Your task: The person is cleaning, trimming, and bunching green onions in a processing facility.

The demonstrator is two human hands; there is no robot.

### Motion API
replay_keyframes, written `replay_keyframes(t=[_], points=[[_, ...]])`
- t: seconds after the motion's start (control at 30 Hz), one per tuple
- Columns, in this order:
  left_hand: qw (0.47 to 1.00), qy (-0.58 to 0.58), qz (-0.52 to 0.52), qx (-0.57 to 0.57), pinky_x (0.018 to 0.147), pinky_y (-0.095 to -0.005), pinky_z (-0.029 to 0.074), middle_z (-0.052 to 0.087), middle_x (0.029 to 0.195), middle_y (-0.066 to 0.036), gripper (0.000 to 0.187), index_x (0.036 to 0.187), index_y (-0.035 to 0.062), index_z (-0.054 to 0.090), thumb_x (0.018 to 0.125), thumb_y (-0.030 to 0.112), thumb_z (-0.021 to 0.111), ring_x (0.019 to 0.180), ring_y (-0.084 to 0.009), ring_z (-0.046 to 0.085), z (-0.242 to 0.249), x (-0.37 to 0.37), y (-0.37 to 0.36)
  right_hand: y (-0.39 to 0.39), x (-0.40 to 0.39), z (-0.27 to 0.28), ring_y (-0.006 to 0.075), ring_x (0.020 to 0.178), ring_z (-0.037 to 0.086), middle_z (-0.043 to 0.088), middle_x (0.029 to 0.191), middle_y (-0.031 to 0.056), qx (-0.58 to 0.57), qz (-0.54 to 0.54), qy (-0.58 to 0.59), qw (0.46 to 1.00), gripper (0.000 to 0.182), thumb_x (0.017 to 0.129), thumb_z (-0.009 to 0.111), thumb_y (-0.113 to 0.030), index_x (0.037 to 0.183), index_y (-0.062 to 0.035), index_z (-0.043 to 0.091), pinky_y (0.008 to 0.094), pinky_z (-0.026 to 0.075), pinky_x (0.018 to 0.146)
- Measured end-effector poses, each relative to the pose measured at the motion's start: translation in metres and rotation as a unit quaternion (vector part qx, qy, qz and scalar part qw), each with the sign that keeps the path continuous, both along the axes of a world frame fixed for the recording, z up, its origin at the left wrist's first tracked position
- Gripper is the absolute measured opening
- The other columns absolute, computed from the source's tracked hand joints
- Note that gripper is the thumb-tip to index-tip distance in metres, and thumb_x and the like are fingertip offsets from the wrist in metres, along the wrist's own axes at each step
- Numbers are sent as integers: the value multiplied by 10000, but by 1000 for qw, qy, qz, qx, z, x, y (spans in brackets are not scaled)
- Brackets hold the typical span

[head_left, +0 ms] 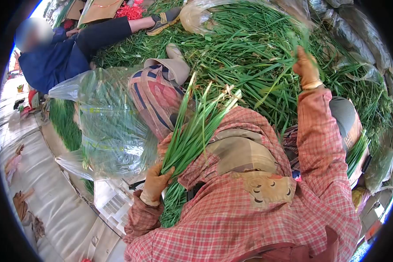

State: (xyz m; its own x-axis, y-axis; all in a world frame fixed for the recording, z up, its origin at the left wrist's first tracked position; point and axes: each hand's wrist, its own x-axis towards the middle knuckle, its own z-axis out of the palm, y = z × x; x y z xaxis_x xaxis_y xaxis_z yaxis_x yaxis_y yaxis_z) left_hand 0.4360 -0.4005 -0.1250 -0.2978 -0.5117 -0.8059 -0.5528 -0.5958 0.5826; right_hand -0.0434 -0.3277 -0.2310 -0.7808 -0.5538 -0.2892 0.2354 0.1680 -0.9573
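Observation:
My left hand (155, 182), in a tan glove, is closed around a bunch of chives (192, 124). The bunch slants across my lap, its pale root ends pointing up and away from me and its green tips hanging below the hand. Stretched out over the heap on the right is my right hand (307, 69), also gloved. Its fingers are closed on a few loose chive leaves (300, 39), which are smeared by motion. Beneath it spreads a large heap of loose chives (249, 52).
A clear plastic bag (113, 122) of chives stands to my left, near a white scale-like device (113, 203). A person in dark blue (59, 61) sits at the far left, one leg across the heap. Plastic sheeting (349, 35) lies at the far right.

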Motion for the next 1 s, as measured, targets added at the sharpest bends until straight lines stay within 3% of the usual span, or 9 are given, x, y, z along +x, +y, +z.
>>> replay_keyframes(t=[0.1,0.23,0.33,0.53,0.63,0.73,0.77,0.9,1.0], points=[[998,-27,-31,-47,430,-190,310,551,657,22,210,1012,11,584,827,109,584,492,-32,418,-2,0,3,-32,82,22,118,659,522,591,772,30,-18,274,59,960,284,793,624,-310,892,-45,610,244,444,587],[980,-68,-99,-157,459,-188,331,549,663,24,260,1057,18,575,820,123,595,518,-29,417,5,-10,9,-67,173,38,394,950,548,537,1001,321,109,492,166,847,1077,595,704,-513,1318,60,147,367,426,837],[966,-57,-142,-210,475,-192,343,550,682,24,289,1078,20,568,818,141,601,538,-36,420,8,-8,13,-73,198,29,402,887,553,566,976,261,150,540,195,805,672,688,641,-429,1198,-47,425,412,434,787],[998,34,1,-61,482,-188,367,588,777,-9,297,1088,-1,548,839,159,580,567,-46,465,3,-15,18,-64,153,1,241,763,606,622,876,105,115,310,444,833,210,791,551,-131,992,-79,588,328,478,665],[989,37,143,2,474,-175,377,597,800,-3,253,1060,12,560,846,146,572,563,-50,487,-19,-1,28,-60,125,-7,157,775,585,618,830,62,14,332,93,938,232,827,558,-171,1024,-50,580,288,466,699],[979,62,193,19,473,-160,375,600,799,3,215,1025,18,574,842,130,574,563,-49,494,-25,-7,31,-54,74,15,125,758,573,601,887,73,70,268,168,946,251,835,537,-195,1013,-21,572,271,474,644],[978,56,199,25,465,-156,367,599,793,5,202,1012,20,577,839,123,575,551,-46,489,-27,-5,33,-47,39,-6,116,664,551,578,838,61,33,269,518,811,215,826,535,-186,976,-42,591,270,467,588],[978,67,193,47,424,-148,322,586,750,16,166,977,29,583,828,102,580,499,-32,453,-29,2,35,-10,-43,17,55,606,453,566,726,-14,40,46,135,989,211,789,610,-301,924,-140,611,199,347,483],[983,74,166,33,398,-157,283,562,706,23,151,961,32,579,823,94,582,463,-27,415,-29,1,37,11,-47,23,294,940,571,546,1124,123,589,221,431,647,583,704,693,-252,1221,-169,436,379,457,797]])
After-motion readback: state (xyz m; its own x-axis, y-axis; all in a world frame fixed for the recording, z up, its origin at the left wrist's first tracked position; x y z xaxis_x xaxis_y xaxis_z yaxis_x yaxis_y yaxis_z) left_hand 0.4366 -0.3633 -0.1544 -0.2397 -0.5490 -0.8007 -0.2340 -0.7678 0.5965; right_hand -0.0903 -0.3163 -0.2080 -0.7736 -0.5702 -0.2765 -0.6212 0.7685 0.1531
